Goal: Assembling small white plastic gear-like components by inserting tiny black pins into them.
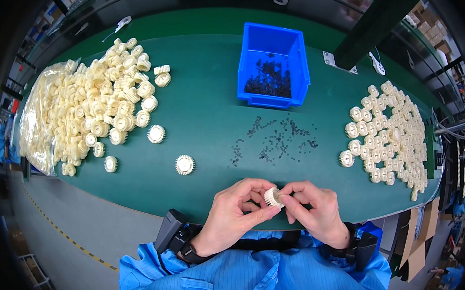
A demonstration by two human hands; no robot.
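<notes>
My left hand (237, 212) grips a cream-coloured plastic gear (273, 197) by its toothed rim, close to the table's front edge. The thumb and forefinger of my right hand (314, 210) are pinched together at the gear's right face. Whatever is between those fingertips is too small or hidden to make out. Just beyond my hands, small black rings (281, 140) lie scattered over the green table (202, 116). One loose gear (184, 165) rests to the left of my left hand, and another (156, 134) sits farther back.
A big heap of cream gears (117, 99) spills from a clear plastic bag (43, 121) on the left. At the back, a blue bin (272, 101) holds more black pieces. Gears in a close group (389, 137) stand on the right. A dark post (372, 33) rises at the back right.
</notes>
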